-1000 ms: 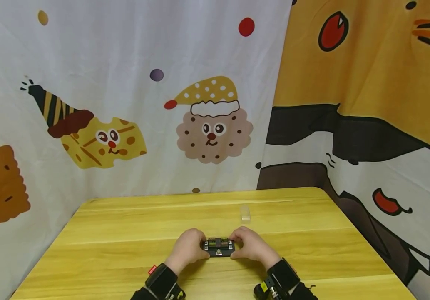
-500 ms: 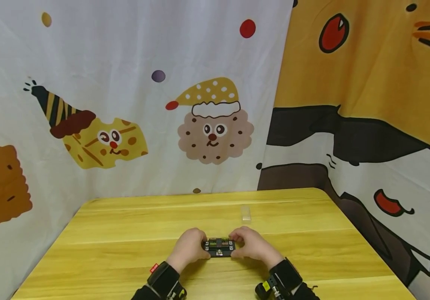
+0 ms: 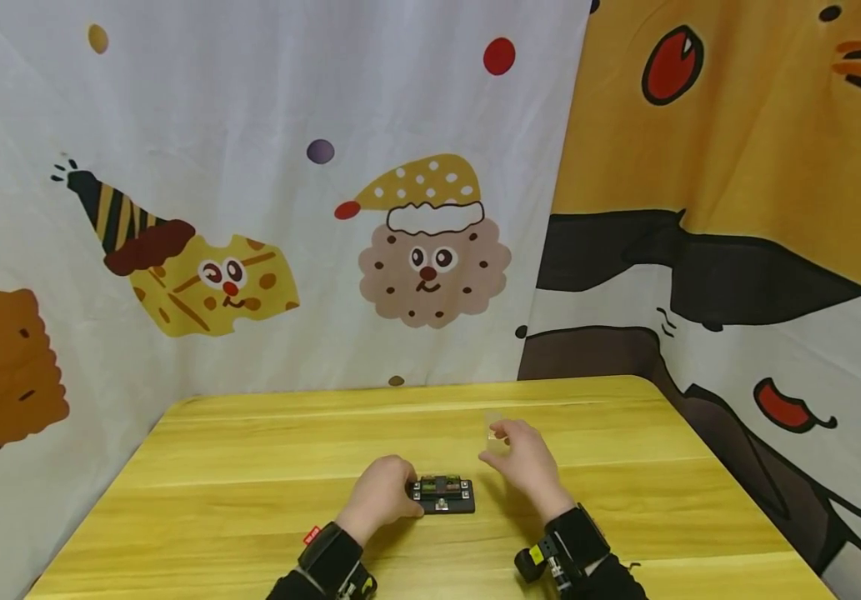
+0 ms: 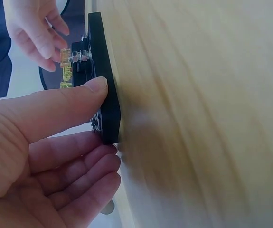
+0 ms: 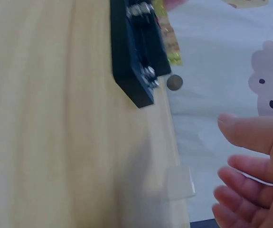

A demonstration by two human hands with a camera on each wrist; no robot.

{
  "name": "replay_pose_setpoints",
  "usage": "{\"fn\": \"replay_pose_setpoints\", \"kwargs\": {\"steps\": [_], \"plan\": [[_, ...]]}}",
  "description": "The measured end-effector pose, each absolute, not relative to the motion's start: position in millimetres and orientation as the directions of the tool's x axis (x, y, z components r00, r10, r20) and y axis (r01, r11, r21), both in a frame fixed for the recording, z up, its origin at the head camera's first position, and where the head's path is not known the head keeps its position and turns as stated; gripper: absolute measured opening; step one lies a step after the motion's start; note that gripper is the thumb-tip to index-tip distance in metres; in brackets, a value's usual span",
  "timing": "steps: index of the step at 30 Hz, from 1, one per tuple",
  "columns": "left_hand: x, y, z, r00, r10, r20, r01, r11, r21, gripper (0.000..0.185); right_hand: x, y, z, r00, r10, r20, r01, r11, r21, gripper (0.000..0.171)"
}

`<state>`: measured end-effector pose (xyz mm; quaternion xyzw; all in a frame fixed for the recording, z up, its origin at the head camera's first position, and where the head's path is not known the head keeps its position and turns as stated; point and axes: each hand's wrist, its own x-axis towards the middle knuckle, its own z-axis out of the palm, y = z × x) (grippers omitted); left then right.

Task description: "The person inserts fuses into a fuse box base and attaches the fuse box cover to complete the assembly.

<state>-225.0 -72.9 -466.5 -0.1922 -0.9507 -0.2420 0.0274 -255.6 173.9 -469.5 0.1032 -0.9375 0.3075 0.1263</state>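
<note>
A black fuse block with metal studs lies on the wooden table in the head view. Small yellow and orange fuses show on its top in the left wrist view. My left hand grips its left end, the thumb on the front edge and the fingers around the end. Beyond the block's right end, my right hand hovers with loosely bent fingers, holding nothing. A clear plastic cover lies on the table just beside those fingers, which are apart from it in the right wrist view. They partly hide the cover in the head view.
The yellow wood-grained table ends at a far edge against a white curtain printed with cartoon figures. An orange, black and white printed curtain hangs at the right.
My right hand has let go of the fuse block's right end and moved forward and right to the clear cover. The left hand keeps its grip on the block.
</note>
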Motion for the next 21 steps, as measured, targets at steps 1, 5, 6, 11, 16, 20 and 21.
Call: {"fn": "replay_pose_setpoints", "kwargs": {"steps": [1,5,6,11,16,20,21], "plan": [[-225.0,-73.0,-466.7,-0.924,0.353,0.146,0.38,0.809,0.448,0.034,-257.2,174.7,-468.4,-0.946,-0.091,0.311,-0.256,0.799,-0.544,0.046],[-224.9,-72.7,-466.6,-0.926,0.348,0.148,0.377,0.816,0.439,0.034,-263.9,177.7,-464.7,-0.945,-0.034,0.326,-0.208,0.832,-0.515,0.051],[-224.9,-72.5,-466.5,-0.926,0.348,0.146,0.376,0.817,0.438,0.034,-265.5,178.3,-464.4,-0.946,-0.026,0.322,-0.196,0.838,-0.509,0.052],[-226.0,-72.3,-466.0,-0.926,0.349,0.145,0.376,0.816,0.438,0.033,-274.5,179.1,-469.1,-0.96,0.005,0.279,-0.141,0.853,-0.502,0.058],[-227.1,-72.0,-467.9,-0.927,0.346,0.146,0.374,0.815,0.443,0.033,-281.5,177.0,-476.4,-0.969,0.043,0.244,-0.093,0.849,-0.52,0.061],[-228.6,-72.0,-469.0,-0.926,0.347,0.145,0.375,0.815,0.442,0.032,-287.0,174.3,-479.5,-0.971,0.082,0.224,-0.048,0.854,-0.518,0.063],[-229.2,-72.2,-469.3,-0.926,0.349,0.147,0.377,0.815,0.44,0.032,-288.5,173.6,-480.2,-0.971,0.091,0.221,-0.037,0.856,-0.516,0.064]]}}
